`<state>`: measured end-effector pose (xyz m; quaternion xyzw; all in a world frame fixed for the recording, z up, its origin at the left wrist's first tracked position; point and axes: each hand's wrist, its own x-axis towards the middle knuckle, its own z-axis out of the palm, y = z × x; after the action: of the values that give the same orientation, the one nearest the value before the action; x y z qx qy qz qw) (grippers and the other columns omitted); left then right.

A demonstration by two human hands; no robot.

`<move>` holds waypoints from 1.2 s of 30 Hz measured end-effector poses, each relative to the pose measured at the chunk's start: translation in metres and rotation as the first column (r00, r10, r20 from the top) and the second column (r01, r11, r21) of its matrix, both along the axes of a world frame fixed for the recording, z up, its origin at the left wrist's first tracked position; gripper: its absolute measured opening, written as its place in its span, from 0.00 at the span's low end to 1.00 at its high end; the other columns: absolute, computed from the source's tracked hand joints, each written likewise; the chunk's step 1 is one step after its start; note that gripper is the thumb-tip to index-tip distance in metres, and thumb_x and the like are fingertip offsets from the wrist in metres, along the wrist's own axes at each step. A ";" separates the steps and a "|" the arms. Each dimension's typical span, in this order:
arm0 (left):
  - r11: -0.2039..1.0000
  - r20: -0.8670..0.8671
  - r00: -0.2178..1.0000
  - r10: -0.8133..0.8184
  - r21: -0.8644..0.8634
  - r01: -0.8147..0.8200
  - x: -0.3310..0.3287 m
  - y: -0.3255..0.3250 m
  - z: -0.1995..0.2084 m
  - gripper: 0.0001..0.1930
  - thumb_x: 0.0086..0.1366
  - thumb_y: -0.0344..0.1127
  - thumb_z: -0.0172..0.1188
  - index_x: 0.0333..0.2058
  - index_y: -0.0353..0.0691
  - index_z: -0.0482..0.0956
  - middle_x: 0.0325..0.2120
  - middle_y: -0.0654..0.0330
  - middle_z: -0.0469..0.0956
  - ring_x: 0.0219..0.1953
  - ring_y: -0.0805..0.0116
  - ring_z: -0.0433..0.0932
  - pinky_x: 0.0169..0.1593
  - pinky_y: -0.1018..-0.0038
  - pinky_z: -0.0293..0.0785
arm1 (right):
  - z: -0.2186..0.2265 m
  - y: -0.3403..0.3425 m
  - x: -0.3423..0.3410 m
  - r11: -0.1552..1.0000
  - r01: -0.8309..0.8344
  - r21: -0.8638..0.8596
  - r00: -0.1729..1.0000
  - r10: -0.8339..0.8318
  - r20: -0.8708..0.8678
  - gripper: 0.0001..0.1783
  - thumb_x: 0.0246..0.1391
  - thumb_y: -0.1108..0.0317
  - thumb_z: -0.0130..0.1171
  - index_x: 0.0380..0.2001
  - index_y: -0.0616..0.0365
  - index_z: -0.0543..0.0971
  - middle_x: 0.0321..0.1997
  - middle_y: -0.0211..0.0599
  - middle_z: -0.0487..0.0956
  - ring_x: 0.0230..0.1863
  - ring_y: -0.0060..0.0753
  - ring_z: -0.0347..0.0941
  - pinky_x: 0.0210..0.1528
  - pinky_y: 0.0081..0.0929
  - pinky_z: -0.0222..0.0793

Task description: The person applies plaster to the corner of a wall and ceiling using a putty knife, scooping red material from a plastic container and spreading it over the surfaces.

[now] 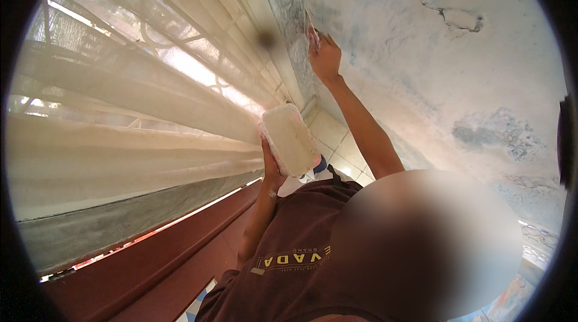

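My left hand (272,164) grips a rectangular tub (290,141) by its side. Its broad cream-white face has pinkish smears along the edges; whether that face is a filling or the plastic itself, I cannot tell. Farther off, my raised right hand (326,59) is closed round a thin, pale tool with a narrow blade (313,34). The tool's tip is at or very near the corner where the white wall meets a grey, rough strip. Its handle is mostly hidden by my fingers.
On the right, the patchy white wall (409,63) has a cracked hole (462,19) and a flaking grey-blue patch (500,132). Sheer cream curtains (132,90) hang before a grilled window at left. A red-brown ledge (162,271) runs below, and pale floor tiles (330,131) show beyond the tub.
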<state>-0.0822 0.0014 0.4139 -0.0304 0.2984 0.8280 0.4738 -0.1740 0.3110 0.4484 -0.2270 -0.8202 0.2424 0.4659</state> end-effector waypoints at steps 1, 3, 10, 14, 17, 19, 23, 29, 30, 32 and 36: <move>0.999 -0.012 1.000 0.015 -0.048 -0.016 0.002 0.005 0.003 0.41 0.72 0.71 0.38 0.71 0.48 0.56 0.66 0.56 0.65 0.65 0.58 0.68 0.66 0.59 0.68 | 0.005 0.004 -0.006 1.000 0.015 0.013 1.000 -0.015 -0.005 0.11 0.58 0.67 0.58 0.40 0.63 0.82 0.34 0.52 0.80 0.32 0.57 0.79 0.34 0.46 0.77; 0.996 -0.030 0.999 0.027 -0.088 -0.030 0.003 0.011 0.010 0.41 0.72 0.71 0.38 0.71 0.48 0.56 0.66 0.56 0.65 0.65 0.58 0.68 0.66 0.59 0.69 | 0.008 -0.008 -0.014 1.000 0.021 0.017 0.998 -0.022 0.062 0.11 0.58 0.67 0.58 0.39 0.63 0.82 0.34 0.52 0.80 0.32 0.57 0.79 0.35 0.46 0.77; 0.991 -0.050 0.996 0.069 -0.110 -0.074 0.005 0.004 0.015 0.40 0.72 0.70 0.38 0.71 0.47 0.56 0.65 0.56 0.66 0.65 0.59 0.69 0.66 0.59 0.69 | 0.014 -0.036 0.034 0.942 -0.302 0.145 0.950 0.311 -0.039 0.10 0.58 0.66 0.59 0.37 0.62 0.82 0.31 0.51 0.80 0.30 0.56 0.78 0.32 0.46 0.76; 0.996 -0.046 0.997 0.059 -0.057 -0.062 0.002 0.000 0.017 0.40 0.72 0.70 0.37 0.71 0.47 0.56 0.65 0.56 0.67 0.64 0.58 0.69 0.65 0.58 0.70 | 0.083 -0.009 0.017 0.996 -0.093 0.009 0.995 0.093 -0.030 0.11 0.58 0.65 0.59 0.37 0.63 0.82 0.32 0.51 0.80 0.31 0.56 0.78 0.32 0.46 0.76; 0.993 -0.046 0.998 0.046 -0.104 -0.051 0.005 0.010 0.029 0.40 0.72 0.71 0.37 0.71 0.47 0.56 0.65 0.56 0.67 0.64 0.58 0.69 0.66 0.58 0.69 | 0.100 0.020 -0.010 0.996 0.045 0.079 0.998 -0.041 -0.047 0.12 0.58 0.65 0.60 0.38 0.63 0.81 0.34 0.51 0.80 0.32 0.56 0.78 0.32 0.45 0.76; 0.999 -0.017 0.999 0.028 -0.039 -0.029 0.003 0.013 0.023 0.41 0.72 0.71 0.37 0.71 0.47 0.56 0.65 0.56 0.67 0.65 0.58 0.69 0.66 0.58 0.69 | 0.101 0.017 -0.025 0.971 0.082 0.225 0.994 -0.062 -0.095 0.11 0.57 0.66 0.59 0.38 0.63 0.80 0.35 0.52 0.79 0.34 0.56 0.78 0.33 0.46 0.75; 0.999 -0.029 0.999 0.046 0.026 -0.045 0.002 0.010 0.016 0.41 0.72 0.71 0.36 0.71 0.47 0.56 0.65 0.55 0.67 0.65 0.57 0.69 0.67 0.58 0.68 | 0.092 -0.028 -0.002 0.990 -0.085 0.108 0.995 0.079 0.058 0.11 0.57 0.68 0.59 0.39 0.64 0.79 0.35 0.53 0.79 0.34 0.58 0.78 0.35 0.48 0.75; 0.999 -0.077 0.996 0.052 -0.009 -0.053 0.004 0.009 0.021 0.40 0.73 0.70 0.35 0.71 0.47 0.56 0.65 0.56 0.66 0.65 0.57 0.68 0.66 0.57 0.68 | 0.115 0.004 0.021 0.985 -0.148 0.091 0.983 0.157 -0.095 0.08 0.57 0.71 0.62 0.30 0.65 0.76 0.26 0.54 0.74 0.29 0.62 0.74 0.30 0.45 0.68; 0.998 -0.078 0.995 0.062 -0.013 -0.063 0.003 0.005 0.021 0.40 0.73 0.70 0.35 0.71 0.47 0.56 0.65 0.56 0.66 0.65 0.57 0.68 0.66 0.57 0.68 | 0.130 0.009 0.017 0.993 -0.091 0.081 0.992 0.098 -0.084 0.08 0.58 0.70 0.61 0.33 0.66 0.77 0.29 0.55 0.77 0.31 0.62 0.75 0.32 0.47 0.70; 0.996 -0.083 0.993 0.085 -0.005 -0.085 0.003 0.005 0.021 0.39 0.73 0.69 0.35 0.71 0.48 0.55 0.66 0.55 0.66 0.65 0.57 0.68 0.67 0.56 0.68 | 0.149 0.023 0.010 0.996 -0.029 0.078 0.997 0.035 -0.069 0.10 0.59 0.68 0.60 0.36 0.67 0.78 0.32 0.57 0.79 0.33 0.61 0.77 0.35 0.48 0.72; 0.996 -0.076 0.994 0.080 0.032 -0.078 0.002 0.010 0.031 0.39 0.73 0.69 0.35 0.72 0.49 0.54 0.66 0.56 0.65 0.66 0.57 0.68 0.67 0.55 0.68 | 0.173 0.041 -0.005 0.985 0.012 0.170 0.996 0.002 -0.087 0.10 0.60 0.68 0.59 0.35 0.67 0.78 0.29 0.57 0.79 0.31 0.61 0.78 0.34 0.48 0.72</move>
<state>-0.0801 0.0116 0.4454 -0.0032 0.3031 0.8509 0.4290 -0.1785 0.3522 0.6211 -0.1777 -0.8162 0.1801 0.5194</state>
